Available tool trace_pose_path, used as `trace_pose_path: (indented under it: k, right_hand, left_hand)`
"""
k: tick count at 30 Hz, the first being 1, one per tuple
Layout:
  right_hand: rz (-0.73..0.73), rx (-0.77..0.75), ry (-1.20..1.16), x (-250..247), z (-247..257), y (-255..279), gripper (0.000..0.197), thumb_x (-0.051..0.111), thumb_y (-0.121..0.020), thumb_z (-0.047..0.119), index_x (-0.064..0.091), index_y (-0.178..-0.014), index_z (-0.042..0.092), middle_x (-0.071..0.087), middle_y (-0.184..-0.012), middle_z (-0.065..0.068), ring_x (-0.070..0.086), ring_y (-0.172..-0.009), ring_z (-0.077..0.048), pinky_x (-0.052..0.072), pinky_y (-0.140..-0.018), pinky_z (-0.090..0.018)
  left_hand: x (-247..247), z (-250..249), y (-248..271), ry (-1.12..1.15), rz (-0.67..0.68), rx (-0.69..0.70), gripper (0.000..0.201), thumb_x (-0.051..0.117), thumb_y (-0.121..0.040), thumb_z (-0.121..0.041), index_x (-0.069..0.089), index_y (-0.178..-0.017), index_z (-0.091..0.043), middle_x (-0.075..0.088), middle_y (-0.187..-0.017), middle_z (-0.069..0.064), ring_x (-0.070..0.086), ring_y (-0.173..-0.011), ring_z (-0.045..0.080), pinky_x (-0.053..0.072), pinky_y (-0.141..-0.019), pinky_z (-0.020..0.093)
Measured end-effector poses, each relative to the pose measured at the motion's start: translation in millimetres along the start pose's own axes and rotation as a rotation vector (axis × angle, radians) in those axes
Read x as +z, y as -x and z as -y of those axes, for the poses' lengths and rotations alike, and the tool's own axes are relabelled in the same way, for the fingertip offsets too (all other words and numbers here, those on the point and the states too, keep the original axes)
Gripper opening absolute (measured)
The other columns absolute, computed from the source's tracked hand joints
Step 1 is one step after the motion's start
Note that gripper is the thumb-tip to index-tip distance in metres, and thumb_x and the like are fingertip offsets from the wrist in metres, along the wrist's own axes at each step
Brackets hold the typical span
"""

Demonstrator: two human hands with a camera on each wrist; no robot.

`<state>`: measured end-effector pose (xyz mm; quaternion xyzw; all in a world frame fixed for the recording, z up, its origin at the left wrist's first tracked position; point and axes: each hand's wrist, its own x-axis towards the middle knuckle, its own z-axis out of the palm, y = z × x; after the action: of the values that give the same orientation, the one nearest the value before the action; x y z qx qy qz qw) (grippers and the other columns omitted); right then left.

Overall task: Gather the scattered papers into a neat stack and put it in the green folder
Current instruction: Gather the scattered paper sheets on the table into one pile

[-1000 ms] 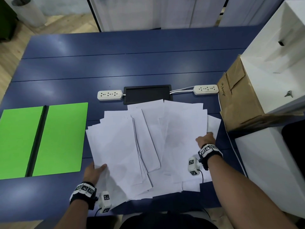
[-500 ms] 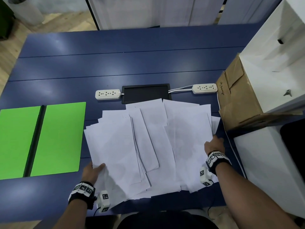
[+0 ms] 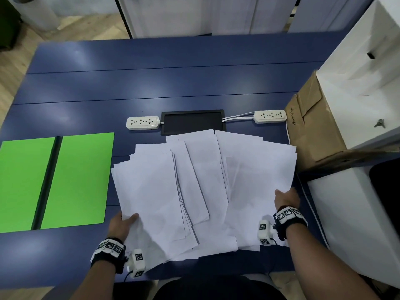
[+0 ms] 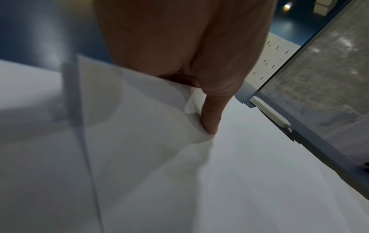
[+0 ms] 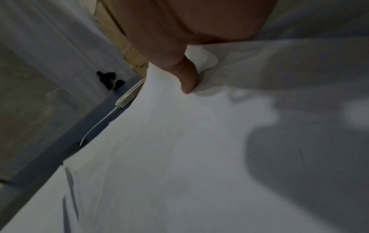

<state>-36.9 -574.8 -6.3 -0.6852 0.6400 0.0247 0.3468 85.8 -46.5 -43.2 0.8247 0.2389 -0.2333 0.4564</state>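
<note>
Several white papers (image 3: pixel 205 191) lie fanned out and overlapping on the blue table (image 3: pixel 173 87), near its front edge. The green folder (image 3: pixel 80 180) lies open and flat to their left. My left hand (image 3: pixel 122 224) holds the lower left edge of the papers; in the left wrist view its thumb (image 4: pixel 211 116) lies on top of the sheets (image 4: pixel 219 181) and the fingers are hidden under them. My right hand (image 3: pixel 285 198) holds the right edge of the spread. In the right wrist view its thumb (image 5: pixel 187 78) presses on a raised sheet (image 5: pixel 179 157), with the fingers hidden beneath.
Behind the papers sit a black tray (image 3: pixel 193 121) and two white power strips (image 3: pixel 142 123) (image 3: pixel 270 116) with cables. A brown cardboard box (image 3: pixel 311 131) and a white cabinet (image 3: pixel 357 83) stand close on the right.
My right hand has slid from on top of the right sheets out to their right edge and taken hold there. The right sheets have shifted slightly. The left hand has barely moved.
</note>
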Motion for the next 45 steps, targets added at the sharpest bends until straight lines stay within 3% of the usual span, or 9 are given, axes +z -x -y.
trace_pose_path:
  k: [7, 16, 25, 29, 35, 38, 40, 42, 45]
  right_hand:
    - [0.168, -0.109, -0.108, 8, 39, 8, 0.035, 0.063, -0.088, 0.007, 0.062, -0.122, 0.001, 0.067, -0.122, -0.018, 0.064, -0.113, -0.036, 0.047, -0.092, -0.033]
    - [0.216, -0.082, -0.02, 23, 59, 14, 0.038, 0.069, -0.084, 0.007, 0.058, -0.12, 0.001, 0.067, -0.12, -0.018, 0.063, -0.102, -0.034, 0.048, -0.085, -0.033]
    - [0.063, 0.055, 0.209, 0, 43, 8, 0.035, 0.055, -0.09, 0.008, 0.057, -0.12, -0.01, 0.058, -0.13, -0.03, 0.056, -0.121, -0.042, 0.049, -0.094, -0.041]
    - [0.089, 0.078, 0.243, -10, 41, 2, 0.036, 0.051, -0.092, 0.011, 0.054, -0.121, -0.011, 0.053, -0.134, -0.029, 0.049, -0.126, -0.043, 0.044, -0.1, -0.041]
    - [0.142, 0.107, 0.098, -14, 46, -7, 0.039, 0.062, -0.083, 0.015, 0.057, -0.114, -0.009, 0.065, -0.12, -0.022, 0.06, -0.088, -0.032, 0.045, -0.071, -0.033]
    - [0.251, 0.131, 0.102, -15, 48, -3, 0.025, 0.068, -0.087, 0.012, 0.058, -0.103, -0.005, 0.064, -0.115, -0.017, 0.056, -0.09, -0.029, 0.045, -0.078, -0.034]
    - [0.292, 0.115, 0.143, -15, 48, -1, 0.035, 0.069, -0.09, 0.014, 0.06, -0.116, -0.006, 0.062, -0.127, -0.023, 0.055, -0.094, -0.027, 0.046, -0.083, -0.034]
    - [0.214, 0.046, 0.186, -19, 52, 6, 0.046, 0.069, -0.09, 0.015, 0.055, -0.127, -0.008, 0.057, -0.135, -0.025, 0.059, -0.11, -0.034, 0.046, -0.092, -0.037]
    - [0.08, -0.163, 0.215, -31, 59, 17, 0.035, 0.064, -0.088, 0.011, 0.061, -0.12, -0.003, 0.064, -0.126, -0.024, 0.061, -0.116, -0.041, 0.049, -0.094, -0.041]
  left_hand:
    - [-1, 1, -2, -0.014, 0.002, 0.003, 0.028, 0.074, -0.088, -0.007, 0.066, -0.113, 0.004, 0.072, -0.105, 0.023, 0.068, -0.091, 0.034, 0.053, -0.085, 0.042]
    - [0, -5, 5, -0.057, -0.006, 0.036, 0.029, 0.072, -0.089, -0.005, 0.065, -0.116, 0.005, 0.069, -0.104, 0.019, 0.064, -0.092, 0.031, 0.048, -0.084, 0.038]
    - [-3, -2, 1, -0.066, 0.001, 0.038, 0.029, 0.073, -0.089, -0.008, 0.066, -0.115, 0.002, 0.072, -0.11, 0.023, 0.068, -0.099, 0.037, 0.054, -0.09, 0.046]
    - [-1, -3, 1, -0.065, -0.005, 0.032, 0.031, 0.072, -0.09, -0.006, 0.065, -0.117, 0.007, 0.071, -0.11, 0.024, 0.065, -0.094, 0.033, 0.05, -0.085, 0.04]
    - [0, -7, 4, -0.017, 0.007, 0.011, 0.03, 0.071, -0.09, -0.002, 0.064, -0.117, 0.007, 0.07, -0.108, 0.024, 0.064, -0.092, 0.031, 0.049, -0.084, 0.039]
    - [-2, -9, 6, -0.011, 0.014, 0.013, 0.031, 0.071, -0.09, -0.003, 0.063, -0.118, 0.005, 0.069, -0.107, 0.021, 0.064, -0.094, 0.032, 0.05, -0.087, 0.041]
    - [-2, -9, 6, 0.001, 0.014, 0.005, 0.031, 0.071, -0.09, -0.003, 0.063, -0.119, 0.006, 0.069, -0.107, 0.021, 0.065, -0.094, 0.033, 0.051, -0.087, 0.041]
    - [-3, -8, 6, 0.011, 0.02, 0.0, 0.031, 0.072, -0.089, -0.003, 0.064, -0.118, 0.005, 0.07, -0.107, 0.023, 0.067, -0.094, 0.034, 0.052, -0.087, 0.042]
    - [-2, -10, 9, 0.013, 0.024, -0.003, 0.029, 0.071, -0.089, -0.003, 0.064, -0.117, 0.004, 0.07, -0.103, 0.021, 0.067, -0.092, 0.034, 0.051, -0.083, 0.039]
